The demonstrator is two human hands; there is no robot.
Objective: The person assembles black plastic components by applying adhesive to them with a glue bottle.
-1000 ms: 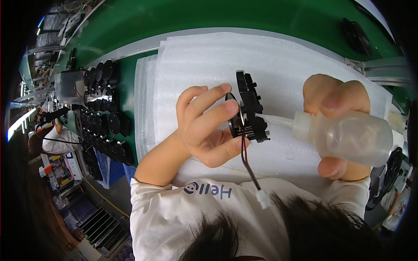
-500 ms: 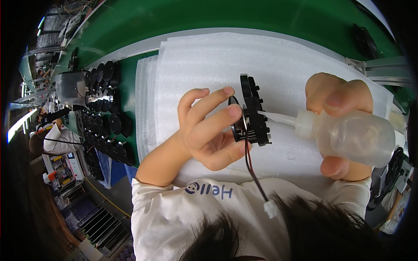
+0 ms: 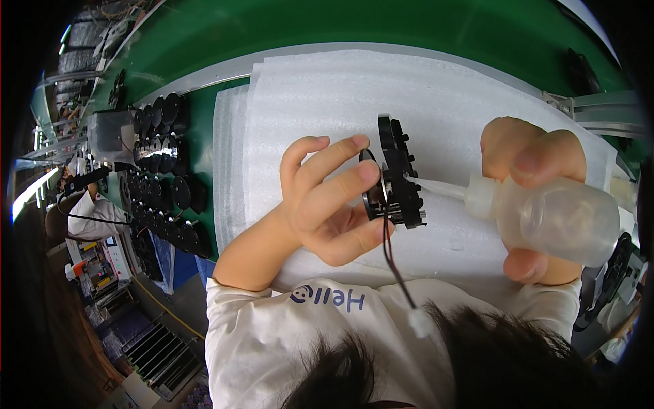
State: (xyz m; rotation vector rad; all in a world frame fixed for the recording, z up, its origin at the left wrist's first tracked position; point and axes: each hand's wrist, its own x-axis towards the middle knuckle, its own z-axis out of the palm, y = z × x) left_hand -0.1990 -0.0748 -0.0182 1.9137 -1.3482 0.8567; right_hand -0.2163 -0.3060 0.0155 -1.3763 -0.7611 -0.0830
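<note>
My left hand (image 3: 330,198) is closed round a black round plastic part with a motor-like inside (image 3: 400,174), held on edge over the white foam sheets. Red and black wires (image 3: 395,269) hang from it to a small white connector (image 3: 419,322) in front of my shirt. My right hand (image 3: 535,160) grips a translucent squeeze bottle (image 3: 562,215), tilted on its side. The thin nozzle (image 3: 439,187) of the bottle points left, its tip at the ribbed right face of the part. Whether any liquid leaves the tip is too small to tell.
White foam sheets (image 3: 306,92) lie stacked on the green table (image 3: 409,24). Several rows of black round parts (image 3: 180,194) stand at the left, beside a clear plastic box (image 3: 111,138). A metal profile (image 3: 599,112) runs along the right. Another person's sleeve (image 3: 95,218) shows at far left.
The bottle has shifted very slightly right and down with my right hand. The part in my left hand has barely moved; the hanging connector has swung a little.
</note>
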